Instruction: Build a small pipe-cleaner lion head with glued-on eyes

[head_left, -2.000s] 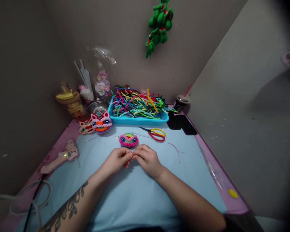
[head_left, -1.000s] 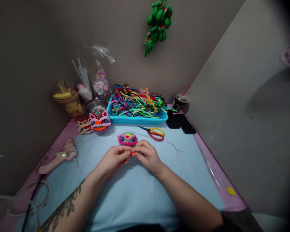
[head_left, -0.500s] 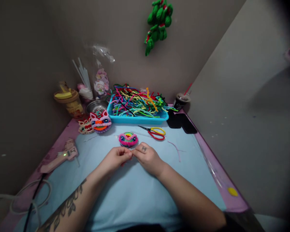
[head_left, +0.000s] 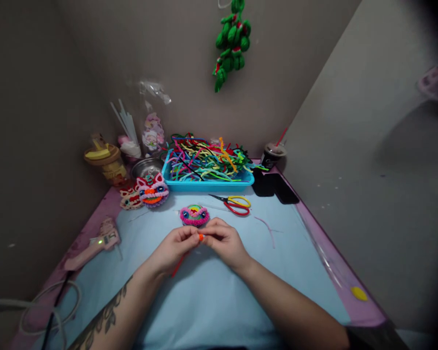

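Orange pipe cleaner now visible between both hands' grip

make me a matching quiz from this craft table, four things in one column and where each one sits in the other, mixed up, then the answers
Things:
1. scissors
2. glue gun
3. blue tray
4. orange pipe cleaner

Places:
A. at the left edge of the table, by the cable
B. pinched between the left hand and right hand
C. at the back of the table, full of coloured pipe cleaners
D. flat on the mat just in front of the tray

Pairs: 1-D, 2-A, 3-C, 4-B
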Action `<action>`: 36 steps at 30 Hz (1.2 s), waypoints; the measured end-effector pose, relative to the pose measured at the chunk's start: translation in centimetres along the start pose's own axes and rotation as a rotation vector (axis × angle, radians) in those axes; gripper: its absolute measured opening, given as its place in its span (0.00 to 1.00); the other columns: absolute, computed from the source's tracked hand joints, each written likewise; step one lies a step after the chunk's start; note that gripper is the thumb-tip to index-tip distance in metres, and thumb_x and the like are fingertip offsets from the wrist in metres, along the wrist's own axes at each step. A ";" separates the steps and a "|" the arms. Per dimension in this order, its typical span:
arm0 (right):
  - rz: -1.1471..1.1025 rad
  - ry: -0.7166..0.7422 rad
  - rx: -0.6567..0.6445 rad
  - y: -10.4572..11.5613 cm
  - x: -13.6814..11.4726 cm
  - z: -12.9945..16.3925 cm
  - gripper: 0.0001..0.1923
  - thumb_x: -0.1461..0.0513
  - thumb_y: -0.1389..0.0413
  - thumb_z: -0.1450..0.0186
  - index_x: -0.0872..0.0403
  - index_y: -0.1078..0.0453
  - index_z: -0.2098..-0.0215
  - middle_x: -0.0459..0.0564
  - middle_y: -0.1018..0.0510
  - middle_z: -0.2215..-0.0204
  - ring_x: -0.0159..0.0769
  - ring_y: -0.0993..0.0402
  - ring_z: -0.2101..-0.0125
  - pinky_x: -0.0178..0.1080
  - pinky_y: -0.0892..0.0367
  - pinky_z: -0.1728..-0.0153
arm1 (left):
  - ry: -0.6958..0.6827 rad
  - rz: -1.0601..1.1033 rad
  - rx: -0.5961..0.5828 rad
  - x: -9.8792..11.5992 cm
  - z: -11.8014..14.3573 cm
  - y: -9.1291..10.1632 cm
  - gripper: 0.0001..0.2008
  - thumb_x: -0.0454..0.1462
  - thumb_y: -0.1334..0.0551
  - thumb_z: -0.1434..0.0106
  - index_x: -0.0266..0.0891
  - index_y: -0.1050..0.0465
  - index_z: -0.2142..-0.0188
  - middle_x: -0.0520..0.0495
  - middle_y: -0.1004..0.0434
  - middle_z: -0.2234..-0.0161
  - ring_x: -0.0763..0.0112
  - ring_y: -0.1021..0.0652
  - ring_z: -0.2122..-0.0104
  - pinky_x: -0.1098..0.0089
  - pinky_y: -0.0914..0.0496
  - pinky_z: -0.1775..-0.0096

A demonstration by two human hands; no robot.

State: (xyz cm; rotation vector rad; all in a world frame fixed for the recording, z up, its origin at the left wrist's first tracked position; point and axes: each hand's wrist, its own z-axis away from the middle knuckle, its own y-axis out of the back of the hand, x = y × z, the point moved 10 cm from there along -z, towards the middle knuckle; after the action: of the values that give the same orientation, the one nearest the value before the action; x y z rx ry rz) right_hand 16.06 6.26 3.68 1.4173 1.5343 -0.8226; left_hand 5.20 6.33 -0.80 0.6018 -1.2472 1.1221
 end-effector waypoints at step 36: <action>0.191 0.194 -0.028 0.0 -1.9 0.1 0.08 0.63 0.42 0.39 0.51 0.23 0.61 0.49 0.26 0.71 0.32 0.29 0.70 0.35 0.30 0.68 | 0.023 -0.002 0.031 -0.4 -0.2 0.4 0.17 0.46 0.31 0.52 0.34 0.30 0.78 0.58 0.39 0.85 0.82 0.42 0.83 0.77 0.50 0.79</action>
State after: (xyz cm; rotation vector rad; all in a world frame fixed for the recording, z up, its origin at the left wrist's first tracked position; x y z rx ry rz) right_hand 16.00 5.41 5.38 1.6326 1.5182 -0.5594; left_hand 4.94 6.50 -1.30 0.6119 -1.2109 1.1459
